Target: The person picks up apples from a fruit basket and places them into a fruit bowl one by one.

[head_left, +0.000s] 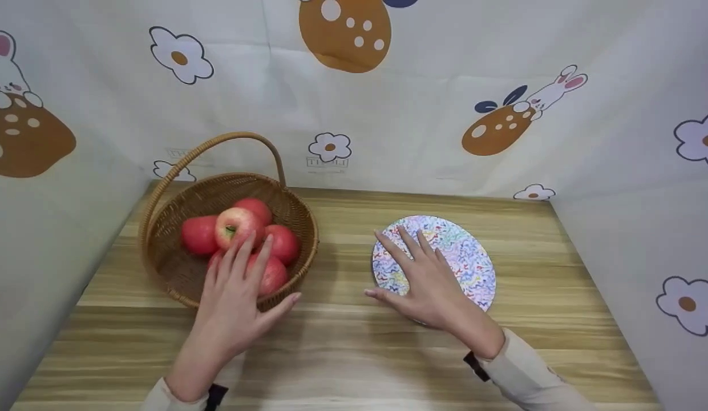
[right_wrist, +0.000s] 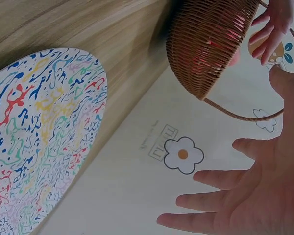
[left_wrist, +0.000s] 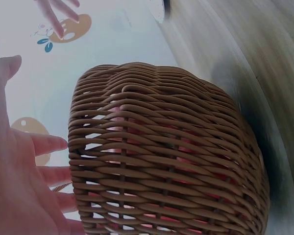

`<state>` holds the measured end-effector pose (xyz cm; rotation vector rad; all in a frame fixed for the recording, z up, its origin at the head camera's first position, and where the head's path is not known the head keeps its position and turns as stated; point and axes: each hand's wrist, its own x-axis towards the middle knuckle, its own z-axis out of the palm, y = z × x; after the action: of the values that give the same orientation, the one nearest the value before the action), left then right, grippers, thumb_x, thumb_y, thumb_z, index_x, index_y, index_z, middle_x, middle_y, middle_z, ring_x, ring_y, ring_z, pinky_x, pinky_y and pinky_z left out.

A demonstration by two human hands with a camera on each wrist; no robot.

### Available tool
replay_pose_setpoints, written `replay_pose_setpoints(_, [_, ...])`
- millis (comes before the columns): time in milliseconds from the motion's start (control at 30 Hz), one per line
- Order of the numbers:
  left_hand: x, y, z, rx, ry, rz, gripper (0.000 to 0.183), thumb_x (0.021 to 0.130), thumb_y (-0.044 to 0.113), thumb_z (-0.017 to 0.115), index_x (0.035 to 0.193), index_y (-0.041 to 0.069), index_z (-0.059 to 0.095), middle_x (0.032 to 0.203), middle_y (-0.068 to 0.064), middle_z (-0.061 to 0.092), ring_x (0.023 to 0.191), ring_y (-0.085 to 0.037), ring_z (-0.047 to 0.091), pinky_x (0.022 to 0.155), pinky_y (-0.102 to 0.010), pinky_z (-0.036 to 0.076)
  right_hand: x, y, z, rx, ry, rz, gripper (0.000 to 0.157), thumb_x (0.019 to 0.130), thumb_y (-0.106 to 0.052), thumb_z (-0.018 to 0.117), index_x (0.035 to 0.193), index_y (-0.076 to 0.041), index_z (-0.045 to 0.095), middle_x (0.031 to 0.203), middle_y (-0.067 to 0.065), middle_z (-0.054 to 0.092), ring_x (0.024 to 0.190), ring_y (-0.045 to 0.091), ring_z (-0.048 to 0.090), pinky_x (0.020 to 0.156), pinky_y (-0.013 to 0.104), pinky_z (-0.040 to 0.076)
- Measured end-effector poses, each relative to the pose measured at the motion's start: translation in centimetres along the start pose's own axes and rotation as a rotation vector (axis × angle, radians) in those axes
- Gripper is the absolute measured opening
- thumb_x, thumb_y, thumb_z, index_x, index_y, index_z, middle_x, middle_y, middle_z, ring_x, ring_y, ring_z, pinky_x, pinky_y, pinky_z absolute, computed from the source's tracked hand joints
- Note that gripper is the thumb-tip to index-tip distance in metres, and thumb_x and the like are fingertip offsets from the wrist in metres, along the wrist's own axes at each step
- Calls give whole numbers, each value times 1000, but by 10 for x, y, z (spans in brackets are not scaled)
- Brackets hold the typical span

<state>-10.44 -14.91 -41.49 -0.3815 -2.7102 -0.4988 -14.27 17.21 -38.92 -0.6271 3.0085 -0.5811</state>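
Note:
A brown wicker basket (head_left: pixel 177 274) with a tall arched handle (head_left: pixel 234 136) stands on the left of the table. Several red apples (head_left: pixel 199 235) lie heaped inside it. My left hand (head_left: pixel 234 308) reaches over the basket's near rim, fingers spread and straight above the apples, holding nothing. In the left wrist view the woven wall (left_wrist: pixel 166 147) fills the middle, with the fingertips beside its rim. To the right is a round board (head_left: pixel 468 257) with a multicoloured squiggle pattern. Over it hovers my right hand (head_left: pixel 431 288), fingers spread; the right wrist view shows a gap between palm and board.
The wood-grain table (head_left: pixel 331 354) is bounded at the back and both sides by a pale cloth (head_left: pixel 411 125) printed with flowers and rabbits. The basket's handle rises in front of the back cloth. Bare wood lies between the basket and the board.

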Motion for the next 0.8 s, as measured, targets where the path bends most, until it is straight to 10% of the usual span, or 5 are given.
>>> replay_pose_setpoints(800, [-21,-17,0,-154,204,-2,79,90,36,77,155,0,49,158,-22,50,139,-48,50,115,-66,39,10,-13,7,25,43,-77,85,94,-63,69,164,-23,41,166,23,38,155,49,30,120,70,34])
